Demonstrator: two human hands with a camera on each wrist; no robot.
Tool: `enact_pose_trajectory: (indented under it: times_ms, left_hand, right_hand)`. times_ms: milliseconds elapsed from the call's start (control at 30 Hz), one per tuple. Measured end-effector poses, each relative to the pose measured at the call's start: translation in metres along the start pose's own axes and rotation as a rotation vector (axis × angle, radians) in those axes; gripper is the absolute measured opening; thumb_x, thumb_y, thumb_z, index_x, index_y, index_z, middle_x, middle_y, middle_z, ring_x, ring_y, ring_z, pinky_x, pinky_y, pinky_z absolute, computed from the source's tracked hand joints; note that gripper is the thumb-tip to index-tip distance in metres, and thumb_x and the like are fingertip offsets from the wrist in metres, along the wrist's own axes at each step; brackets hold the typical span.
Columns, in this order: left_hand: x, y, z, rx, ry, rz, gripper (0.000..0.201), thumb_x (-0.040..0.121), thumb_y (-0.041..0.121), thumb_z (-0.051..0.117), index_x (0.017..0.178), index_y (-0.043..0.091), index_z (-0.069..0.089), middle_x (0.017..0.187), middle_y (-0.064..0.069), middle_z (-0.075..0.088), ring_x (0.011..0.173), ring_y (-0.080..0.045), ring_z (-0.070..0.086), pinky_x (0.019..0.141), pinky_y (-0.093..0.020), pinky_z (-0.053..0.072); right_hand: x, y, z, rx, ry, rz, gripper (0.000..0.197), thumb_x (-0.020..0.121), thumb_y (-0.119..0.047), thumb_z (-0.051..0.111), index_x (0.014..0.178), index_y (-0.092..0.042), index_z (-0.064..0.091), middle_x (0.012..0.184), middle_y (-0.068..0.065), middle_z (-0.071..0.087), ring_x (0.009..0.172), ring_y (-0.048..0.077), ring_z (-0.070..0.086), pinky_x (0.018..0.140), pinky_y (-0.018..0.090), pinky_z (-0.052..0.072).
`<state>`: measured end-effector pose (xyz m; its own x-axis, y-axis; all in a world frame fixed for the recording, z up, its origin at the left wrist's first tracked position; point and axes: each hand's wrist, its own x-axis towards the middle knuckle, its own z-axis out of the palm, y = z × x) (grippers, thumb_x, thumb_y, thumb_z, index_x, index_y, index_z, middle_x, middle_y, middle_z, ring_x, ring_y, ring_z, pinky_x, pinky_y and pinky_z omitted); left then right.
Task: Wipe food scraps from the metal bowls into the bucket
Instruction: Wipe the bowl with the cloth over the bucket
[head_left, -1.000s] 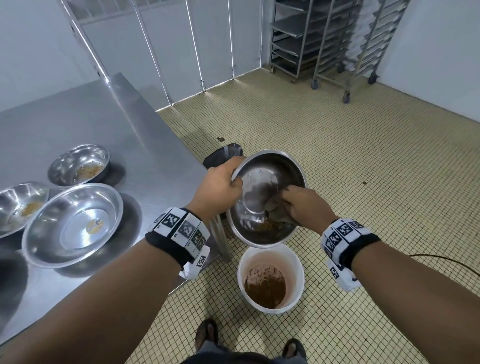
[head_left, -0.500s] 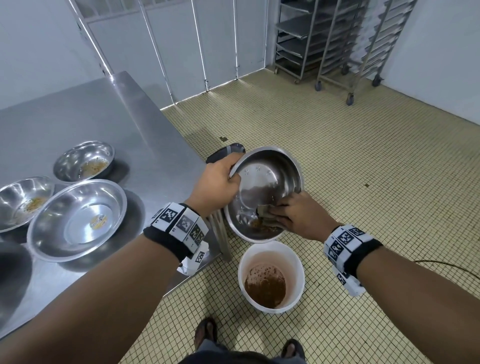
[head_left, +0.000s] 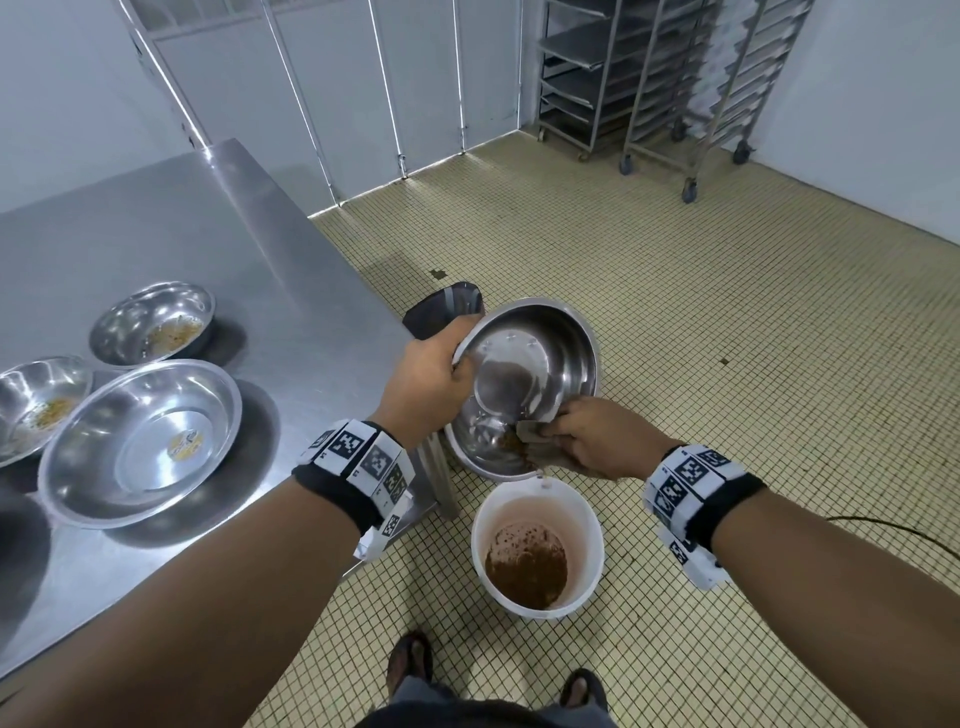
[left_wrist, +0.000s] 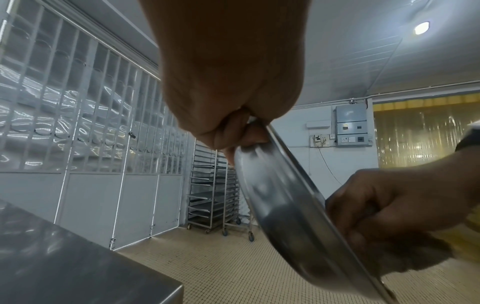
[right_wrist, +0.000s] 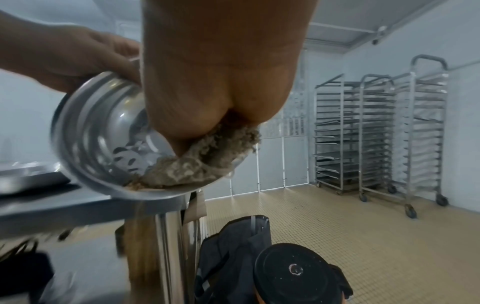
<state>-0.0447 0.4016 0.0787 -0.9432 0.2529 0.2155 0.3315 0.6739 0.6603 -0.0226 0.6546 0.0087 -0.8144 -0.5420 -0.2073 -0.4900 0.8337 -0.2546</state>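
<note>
My left hand grips the rim of a metal bowl, tilted steeply over a white bucket on the floor. My right hand holds a grey-brown cloth pressed at the bowl's lower rim, with brown scraps gathered there. From the right wrist the cloth pushes scraps over the bowl edge. The left wrist view has the bowl edge-on under my left fingers. The bucket bottom holds brown waste.
Three more metal bowls with yellowish scraps sit on the steel table to my left. A dark bag lies by the table leg. Wheeled tray racks stand at the far wall. My sandalled feet are near the bucket.
My right hand has dragged the cloth down from the bowl's middle to its lower rim, sweeping the scraps to the edge. The bowl has tipped a little further.
</note>
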Motion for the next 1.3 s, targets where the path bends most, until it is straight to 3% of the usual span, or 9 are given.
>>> enact_pose_trajectory:
  times_ms: [67,133,267,467,667,800,933,1100,1300]
  left_hand:
    - [0.0,0.002,-0.003,-0.021,0.011,-0.001,0.043,0.101,0.014,0.052,0.142,0.028,0.057,0.09,0.007,0.069,0.068,0.002,0.06,0.061,-0.009,0.049]
    - [0.001,0.006,-0.004,-0.042,0.015,0.003,0.042,0.101,0.014,0.053,0.141,0.027,0.057,0.09,0.007,0.069,0.068,-0.004,0.064,0.067,-0.031,0.06]
    - [0.002,0.011,-0.008,-0.07,0.035,-0.003,0.043,0.1,0.014,0.054,0.139,0.032,0.057,0.091,0.005,0.073,0.07,-0.016,0.071,0.066,-0.041,0.062]
    - [0.004,0.007,-0.015,-0.097,0.066,-0.034,0.043,0.1,0.013,0.056,0.137,0.035,0.06,0.09,0.018,0.069,0.073,-0.011,0.072,0.069,-0.042,0.063]
    - [0.009,0.004,-0.018,-0.029,0.08,-0.024,0.042,0.101,0.012,0.053,0.136,0.035,0.059,0.08,0.013,0.069,0.061,-0.009,0.068,0.057,-0.032,0.059]
    - [0.009,0.0,-0.012,-0.002,0.079,-0.019,0.045,0.101,0.013,0.051,0.136,0.042,0.053,0.078,0.002,0.07,0.06,-0.016,0.069,0.056,-0.04,0.062]
    - [0.011,-0.003,-0.01,0.015,0.097,0.002,0.045,0.1,0.01,0.051,0.14,0.032,0.055,0.075,0.005,0.066,0.062,-0.013,0.065,0.057,-0.032,0.058]
    - [0.012,0.008,-0.001,-0.023,0.063,0.058,0.042,0.102,0.013,0.051,0.14,0.029,0.055,0.074,0.013,0.065,0.058,-0.003,0.062,0.053,-0.023,0.053]
    - [0.015,0.015,-0.005,-0.053,0.082,0.131,0.045,0.099,0.013,0.051,0.139,0.033,0.056,0.066,0.008,0.063,0.053,-0.005,0.058,0.051,-0.015,0.044]
  right_hand:
    - [0.002,0.004,-0.006,0.042,0.053,0.088,0.037,0.103,-0.044,0.046,0.133,-0.034,0.066,0.129,-0.007,0.062,0.117,0.016,0.057,0.098,0.033,0.048]
    - [0.008,0.004,-0.012,0.024,0.087,0.128,0.034,0.105,-0.04,0.05,0.133,-0.028,0.065,0.128,-0.005,0.059,0.113,0.018,0.059,0.092,0.03,0.047]
    - [0.012,-0.007,-0.013,0.04,0.086,0.024,0.044,0.102,-0.054,0.049,0.141,-0.035,0.059,0.135,-0.007,0.055,0.116,0.018,0.056,0.096,0.037,0.051]
    - [0.014,-0.008,-0.007,0.023,0.108,0.002,0.036,0.103,-0.041,0.053,0.137,-0.035,0.063,0.128,-0.005,0.061,0.113,0.019,0.057,0.094,0.033,0.049]
    - [0.015,-0.006,-0.003,0.092,0.041,0.001,0.045,0.101,-0.055,0.038,0.137,-0.044,0.06,0.136,-0.012,0.056,0.112,0.013,0.061,0.093,0.037,0.055]
    - [0.008,-0.001,0.003,0.14,0.009,-0.006,0.042,0.101,-0.053,0.044,0.134,-0.039,0.065,0.141,-0.017,0.052,0.114,0.008,0.059,0.098,0.036,0.053]
    - [0.011,0.006,-0.009,0.226,0.119,0.087,0.031,0.104,-0.039,0.055,0.131,-0.032,0.068,0.114,-0.015,0.057,0.096,0.0,0.056,0.087,0.024,0.052]
    - [0.027,0.001,-0.03,0.31,0.239,0.11,0.039,0.101,-0.054,0.054,0.131,-0.036,0.068,0.122,-0.008,0.059,0.105,0.012,0.057,0.095,0.03,0.047]
    - [0.025,-0.008,-0.006,0.305,0.261,0.012,0.027,0.098,-0.037,0.061,0.114,-0.024,0.079,0.119,0.002,0.069,0.105,0.024,0.065,0.095,0.041,0.052]
